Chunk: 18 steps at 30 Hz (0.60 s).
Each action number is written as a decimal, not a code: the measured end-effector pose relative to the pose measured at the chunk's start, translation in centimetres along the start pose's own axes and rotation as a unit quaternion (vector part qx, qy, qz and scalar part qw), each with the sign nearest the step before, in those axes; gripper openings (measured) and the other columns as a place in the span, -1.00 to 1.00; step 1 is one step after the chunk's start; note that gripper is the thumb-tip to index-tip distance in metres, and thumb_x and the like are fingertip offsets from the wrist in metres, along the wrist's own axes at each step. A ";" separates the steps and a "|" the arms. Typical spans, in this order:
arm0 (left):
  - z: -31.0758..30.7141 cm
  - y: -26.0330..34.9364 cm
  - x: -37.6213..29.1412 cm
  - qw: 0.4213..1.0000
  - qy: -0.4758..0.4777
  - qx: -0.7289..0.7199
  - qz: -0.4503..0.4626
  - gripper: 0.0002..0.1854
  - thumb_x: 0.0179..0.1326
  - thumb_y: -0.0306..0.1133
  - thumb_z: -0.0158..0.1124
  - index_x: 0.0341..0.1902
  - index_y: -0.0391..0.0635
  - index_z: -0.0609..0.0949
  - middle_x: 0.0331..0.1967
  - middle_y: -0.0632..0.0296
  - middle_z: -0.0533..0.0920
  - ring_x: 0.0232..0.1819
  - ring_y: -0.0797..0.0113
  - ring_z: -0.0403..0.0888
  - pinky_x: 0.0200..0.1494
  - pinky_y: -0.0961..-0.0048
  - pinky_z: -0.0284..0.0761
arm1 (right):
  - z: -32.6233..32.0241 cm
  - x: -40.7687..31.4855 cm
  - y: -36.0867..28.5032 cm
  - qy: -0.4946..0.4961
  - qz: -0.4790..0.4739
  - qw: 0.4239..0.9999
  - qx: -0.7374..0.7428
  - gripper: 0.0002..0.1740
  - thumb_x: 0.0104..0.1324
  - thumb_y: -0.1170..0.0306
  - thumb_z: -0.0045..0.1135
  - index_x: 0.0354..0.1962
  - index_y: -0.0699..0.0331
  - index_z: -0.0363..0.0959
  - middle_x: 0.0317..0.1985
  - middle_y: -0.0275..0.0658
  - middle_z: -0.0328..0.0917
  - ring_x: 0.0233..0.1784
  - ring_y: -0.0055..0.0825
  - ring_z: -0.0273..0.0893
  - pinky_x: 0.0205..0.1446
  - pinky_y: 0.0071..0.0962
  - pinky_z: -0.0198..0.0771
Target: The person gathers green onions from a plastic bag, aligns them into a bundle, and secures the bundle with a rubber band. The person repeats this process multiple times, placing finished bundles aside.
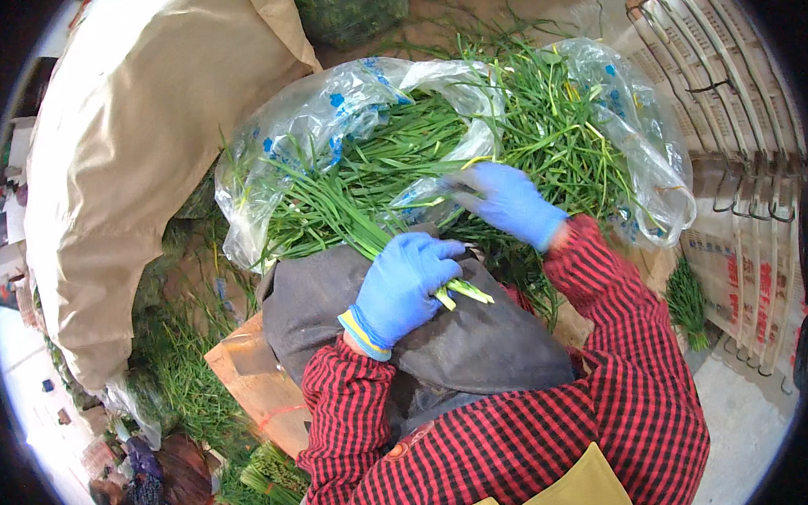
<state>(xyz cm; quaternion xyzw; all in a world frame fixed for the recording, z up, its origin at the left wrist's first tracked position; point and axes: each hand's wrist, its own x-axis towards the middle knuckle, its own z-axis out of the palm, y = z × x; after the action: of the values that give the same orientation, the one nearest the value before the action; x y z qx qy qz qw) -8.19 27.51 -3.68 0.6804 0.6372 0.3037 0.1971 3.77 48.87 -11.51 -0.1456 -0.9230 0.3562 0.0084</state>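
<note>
Across the dark cloth (299, 309) on my lap, my left hand (402, 289), in a blue knit glove with a yellow cuff, grips a small bunch of garlic chives (349, 221). Their pale cut ends (469, 290) poke out past my fingers, and the green leaves fan toward the upper left. My right hand (509, 202), gloved the same way, is blurred over the edge of the heap. A yellowed leaf lies by its fingertips, but whether it holds anything is unclear. Before me, a clear plastic bag (365, 93) with blue prints lies spread open around loose green chives (567, 140).
A large beige cloth (134, 162) drapes at the left. Loose greens (188, 373) cover the ground beside a wooden board (248, 385), with tied bundles (271, 471) below. Another person (151, 475) is at lower left. Metal rods (711, 75) and a bundle (686, 303) stand right.
</note>
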 end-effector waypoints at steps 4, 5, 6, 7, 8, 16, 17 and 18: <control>0.0 -0.3 -0.4 0.999 -0.026 -0.006 -0.019 -0.73 -0.11 -0.42 0.34 -0.23 0.01 0.64 -0.28 0.24 0.66 -0.19 0.04 0.61 -0.11 0.15 0.50 | 5.5 11.6 2.1 -0.055 0.035 0.993 0.097 -0.67 0.41 0.22 0.09 -0.02 0.19 0.65 -0.24 -0.09 0.70 -0.20 -0.20 0.65 -0.04 -0.22 0.54; -0.1 -0.3 -0.6 0.999 -0.023 -0.007 -0.024 -0.73 -0.12 -0.42 0.33 -0.24 0.01 0.64 -0.31 0.22 0.65 -0.21 0.04 0.60 -0.13 0.14 0.49 | 6.6 14.5 3.1 -0.078 0.066 0.984 0.142 -0.70 0.44 0.27 0.08 0.00 0.21 0.64 -0.28 -0.19 0.71 -0.26 -0.39 0.65 -0.09 -0.36 0.55; -0.1 -0.4 -0.6 1.000 -0.019 0.001 -0.019 -0.72 -0.12 -0.43 0.32 -0.23 0.02 0.64 -0.38 0.19 0.61 -0.25 0.04 0.59 -0.16 0.13 0.48 | 7.8 17.2 3.7 -0.122 0.068 0.975 0.175 -0.69 0.45 0.28 0.07 0.01 0.20 0.64 -0.31 -0.23 0.70 -0.31 -0.46 0.62 -0.16 -0.42 0.55; -0.1 -0.5 -0.6 0.999 -0.026 0.006 -0.023 -0.72 -0.11 -0.43 0.31 -0.22 0.01 0.63 -0.39 0.18 0.60 -0.25 0.04 0.59 -0.16 0.14 0.48 | 8.2 19.7 4.4 -0.165 0.089 0.961 0.202 -0.69 0.45 0.28 0.06 0.02 0.20 0.64 -0.35 -0.26 0.69 -0.35 -0.54 0.59 -0.22 -0.48 0.54; -0.2 -0.5 -0.6 0.999 -0.033 0.010 -0.027 -0.72 -0.10 -0.43 0.31 -0.21 0.01 0.63 -0.39 0.18 0.60 -0.25 0.04 0.59 -0.16 0.14 0.48 | 8.1 22.0 5.0 -0.222 0.162 0.937 0.215 -0.67 0.44 0.30 0.05 0.08 0.16 0.60 -0.33 -0.28 0.69 -0.39 -0.56 0.59 -0.30 -0.52 0.53; -1.0 -0.4 -0.1 0.998 -0.025 0.046 -0.047 -0.69 -0.01 -0.39 0.27 -0.12 -0.05 0.59 -0.46 0.21 0.51 -0.32 0.10 0.53 -0.22 0.18 0.44 | -2.1 31.7 3.3 -0.001 -0.085 0.996 0.014 -0.41 0.31 0.40 0.11 0.32 0.20 0.38 0.18 -0.05 0.59 0.20 -0.17 0.58 0.31 -0.37 0.43; -1.2 -0.4 -0.2 0.997 -0.024 0.050 -0.054 -0.69 0.00 -0.39 0.26 -0.10 -0.05 0.58 -0.46 0.21 0.51 -0.31 0.11 0.53 -0.22 0.19 0.44 | -1.4 30.1 2.7 0.024 -0.124 0.990 0.056 -0.43 0.30 0.45 0.07 0.29 0.20 0.41 0.12 -0.10 0.64 0.16 -0.27 0.62 0.22 -0.41 0.48; -1.3 -0.4 -0.2 0.997 -0.019 0.060 -0.050 -0.68 0.01 -0.39 0.26 -0.09 -0.04 0.58 -0.45 0.22 0.51 -0.30 0.13 0.53 -0.21 0.19 0.45 | 0.4 27.8 2.2 0.077 -0.061 0.992 0.082 -0.47 0.31 0.51 0.00 0.26 0.20 0.45 -0.02 -0.15 0.67 0.03 -0.41 0.65 0.10 -0.45 0.51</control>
<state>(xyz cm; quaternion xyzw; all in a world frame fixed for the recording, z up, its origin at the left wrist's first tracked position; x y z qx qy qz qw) -9.35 27.24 -3.02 0.6642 0.6832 0.2419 0.1831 -22.31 57.74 -15.71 -0.1148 -0.8945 0.4171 0.1126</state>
